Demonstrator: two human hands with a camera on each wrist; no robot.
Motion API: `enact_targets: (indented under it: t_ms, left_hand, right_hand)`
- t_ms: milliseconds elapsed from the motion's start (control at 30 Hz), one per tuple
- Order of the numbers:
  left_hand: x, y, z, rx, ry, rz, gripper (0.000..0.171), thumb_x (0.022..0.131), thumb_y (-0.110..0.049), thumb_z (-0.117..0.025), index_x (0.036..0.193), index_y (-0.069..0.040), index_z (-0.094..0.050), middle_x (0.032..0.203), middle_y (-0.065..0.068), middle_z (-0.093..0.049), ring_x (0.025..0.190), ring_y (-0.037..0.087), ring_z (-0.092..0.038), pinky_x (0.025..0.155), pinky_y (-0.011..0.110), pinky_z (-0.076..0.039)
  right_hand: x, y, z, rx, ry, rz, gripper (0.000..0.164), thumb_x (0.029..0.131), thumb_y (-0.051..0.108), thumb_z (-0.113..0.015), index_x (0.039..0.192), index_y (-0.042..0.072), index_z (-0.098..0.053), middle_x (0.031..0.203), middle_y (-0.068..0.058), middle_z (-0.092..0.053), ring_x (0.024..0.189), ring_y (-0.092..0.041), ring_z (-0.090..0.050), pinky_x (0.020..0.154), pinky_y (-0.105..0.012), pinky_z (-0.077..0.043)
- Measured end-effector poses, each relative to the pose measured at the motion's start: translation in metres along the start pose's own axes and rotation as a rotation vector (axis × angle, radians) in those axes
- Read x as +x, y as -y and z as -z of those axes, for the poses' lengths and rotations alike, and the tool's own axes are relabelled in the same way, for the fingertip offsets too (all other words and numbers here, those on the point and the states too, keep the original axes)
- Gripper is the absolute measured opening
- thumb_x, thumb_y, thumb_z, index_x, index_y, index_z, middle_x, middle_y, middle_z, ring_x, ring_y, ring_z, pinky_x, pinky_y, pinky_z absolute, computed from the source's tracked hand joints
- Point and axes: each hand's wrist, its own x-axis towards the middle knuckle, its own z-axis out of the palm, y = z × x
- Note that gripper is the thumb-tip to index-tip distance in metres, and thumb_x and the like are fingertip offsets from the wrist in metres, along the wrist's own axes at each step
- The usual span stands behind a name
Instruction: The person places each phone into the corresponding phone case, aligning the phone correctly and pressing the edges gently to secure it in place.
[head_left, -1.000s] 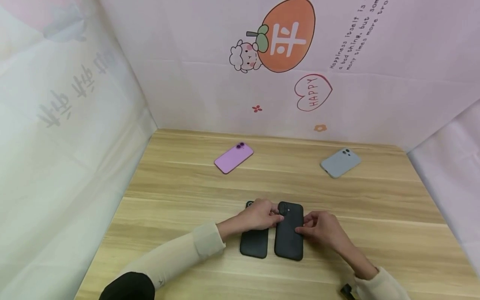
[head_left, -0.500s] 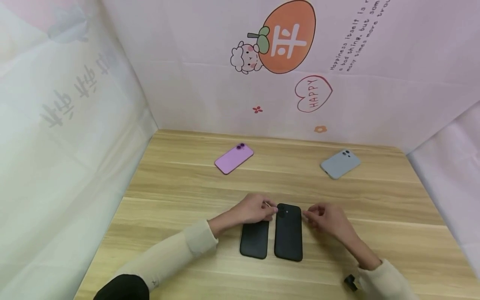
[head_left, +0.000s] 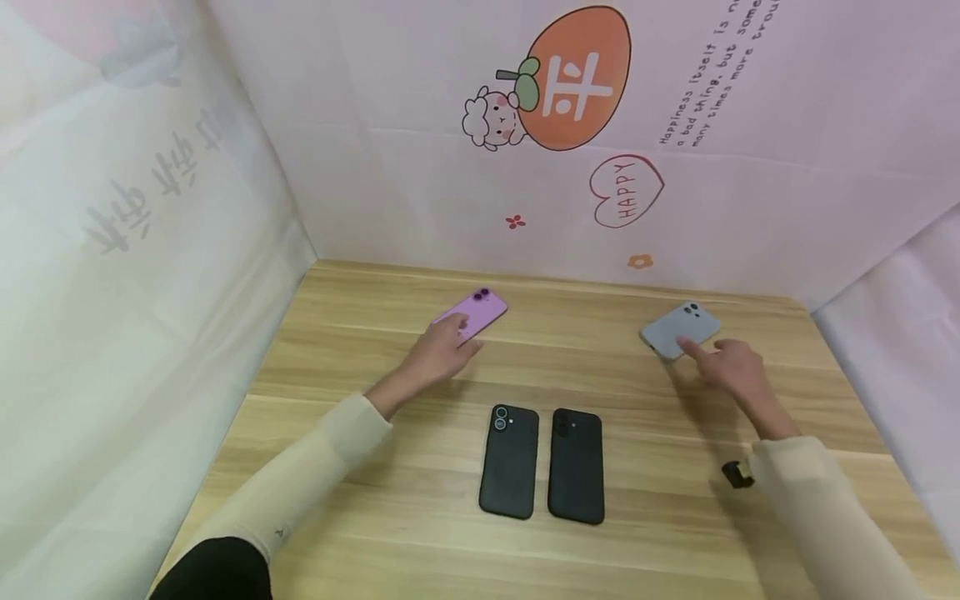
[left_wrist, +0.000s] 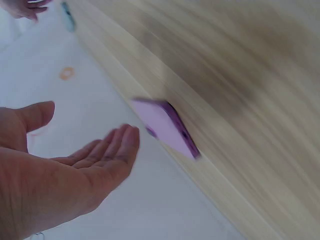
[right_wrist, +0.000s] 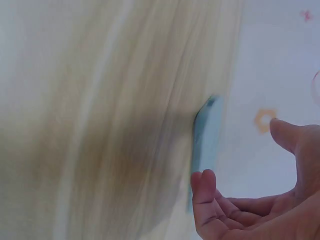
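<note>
My left hand (head_left: 435,352) reaches over the lower end of a purple phone (head_left: 487,307) lying back-up on the table. In the left wrist view its fingers are extended and a gap shows between them and the phone. At the back right, my right hand (head_left: 733,368) is over the near end of a light blue-grey phone (head_left: 670,331). The right wrist view shows its thumb spread from loosely bent fingers, nothing between them, fingertips overlapping the phone's end. Two black phones, one with silver-ringed cameras (head_left: 510,471) and one all dark (head_left: 576,477), lie side by side nearer the front.
The wooden table (head_left: 420,533) meets a printed white cloth (head_left: 405,192) at the back, just behind the purple and blue-grey phones. More white cloth (head_left: 150,333) hangs along the left side. A small black piece (head_left: 737,475) shows beside the right sleeve.
Both hands have left the black phones, which now lie side by side. My left hand has moved back and left to the purple phone, my right hand back and right to the blue-grey one.
</note>
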Motion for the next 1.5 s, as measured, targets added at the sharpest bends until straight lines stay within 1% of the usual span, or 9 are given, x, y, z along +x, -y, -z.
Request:
enact_targets:
  t_ms: [133, 200, 300, 467, 600, 700, 967, 1200, 1500]
  left_hand:
    - [0.012, 0.010, 0.003, 0.134, -0.014, 0.017, 0.072, 0.094, -0.034, -0.064, 0.146, 0.006, -0.034, 0.138, 0.025, -0.047, 0.119, 0.036, -0.051, 0.098, 0.049, -0.046]
    - [0.018, 0.013, 0.003, 0.191, -0.024, 0.025, 0.075, 0.093, -0.036, -0.065, 0.146, 0.005, -0.033, 0.138, 0.025, -0.046, 0.120, 0.037, -0.049, 0.099, 0.050, -0.046]
    - [0.029, 0.016, 0.003, 0.268, -0.035, 0.035, 0.075, 0.092, -0.038, -0.065, 0.146, 0.005, -0.034, 0.138, 0.024, -0.045, 0.121, 0.039, -0.047, 0.101, 0.052, -0.043]
    - [0.045, 0.021, -0.002, 0.321, 0.000, 0.075, 0.075, 0.092, -0.043, -0.065, 0.142, 0.006, -0.038, 0.133, 0.024, -0.047, 0.118, 0.038, -0.048, 0.100, 0.052, -0.043]
    - [0.055, 0.026, -0.009, 0.339, 0.014, 0.099, 0.079, 0.089, -0.049, -0.066, 0.138, 0.007, -0.040, 0.130, 0.023, -0.047, 0.116, 0.036, -0.047, 0.098, 0.051, -0.043]
    - [0.060, 0.026, -0.013, 0.364, 0.016, 0.100, 0.084, 0.087, -0.052, -0.066, 0.139, 0.008, -0.038, 0.131, 0.023, -0.046, 0.118, 0.036, -0.046, 0.100, 0.051, -0.042]
    - [0.072, 0.024, -0.020, 0.474, 0.013, 0.120, 0.087, 0.088, -0.056, -0.064, 0.140, 0.010, -0.038, 0.134, 0.022, -0.042, 0.120, 0.034, -0.041, 0.097, 0.047, -0.044]
    - [0.076, 0.022, -0.023, 0.466, 0.007, 0.113, 0.060, 0.087, -0.048, -0.069, 0.114, 0.005, -0.058, 0.124, 0.019, -0.043, 0.111, 0.031, -0.042, 0.088, 0.043, -0.047]
    - [0.076, 0.024, -0.019, 0.343, -0.035, 0.175, 0.081, 0.078, -0.041, -0.082, 0.130, 0.009, -0.044, 0.121, 0.021, -0.049, 0.106, 0.030, -0.047, 0.086, 0.042, -0.049]
  right_hand:
    - [0.018, -0.009, 0.003, 0.000, -0.004, -0.046, 0.101, 0.090, 0.077, -0.032, 0.114, -0.019, -0.053, 0.104, -0.038, -0.058, 0.088, -0.047, -0.059, 0.070, -0.051, -0.052]
    - [0.026, -0.011, 0.002, 0.011, 0.001, -0.065, 0.093, 0.088, 0.079, -0.033, 0.095, -0.012, -0.056, 0.083, -0.024, -0.059, 0.070, -0.032, -0.057, 0.059, -0.039, -0.048]
    - [0.037, -0.012, -0.001, -0.010, -0.028, -0.075, 0.085, 0.088, 0.078, -0.034, 0.083, -0.004, -0.055, 0.072, -0.014, -0.055, 0.061, -0.022, -0.050, 0.053, -0.031, -0.042]
    - [0.050, -0.010, -0.004, -0.016, -0.088, -0.096, 0.094, 0.090, 0.075, -0.036, 0.101, -0.017, -0.055, 0.094, -0.029, -0.057, 0.076, -0.032, -0.052, 0.057, -0.033, -0.043]
    - [0.054, -0.004, -0.005, 0.025, -0.035, -0.128, 0.109, 0.088, 0.078, -0.034, 0.127, -0.023, -0.041, 0.118, -0.044, -0.044, 0.097, -0.048, -0.047, 0.072, -0.053, -0.048]
    - [0.057, 0.004, -0.006, 0.027, 0.009, -0.184, 0.122, 0.085, 0.083, -0.029, 0.138, -0.026, -0.021, 0.129, -0.051, -0.027, 0.109, -0.059, -0.037, 0.081, -0.065, -0.043]
    - [0.068, 0.022, -0.010, -0.030, 0.002, -0.377, 0.138, 0.074, 0.092, -0.030, 0.138, -0.028, -0.012, 0.127, -0.045, -0.026, 0.110, -0.052, -0.037, 0.078, -0.052, -0.045]
    - [0.073, 0.022, -0.009, 0.007, 0.017, -0.328, 0.109, 0.085, 0.066, -0.052, 0.136, -0.026, -0.023, 0.122, -0.045, -0.025, 0.100, -0.047, -0.034, 0.069, -0.047, -0.046]
    - [0.079, 0.019, -0.006, -0.054, 0.029, -0.170, 0.098, 0.084, 0.047, -0.067, 0.133, -0.027, -0.026, 0.118, -0.043, -0.037, 0.100, -0.047, -0.038, 0.076, -0.048, -0.045]
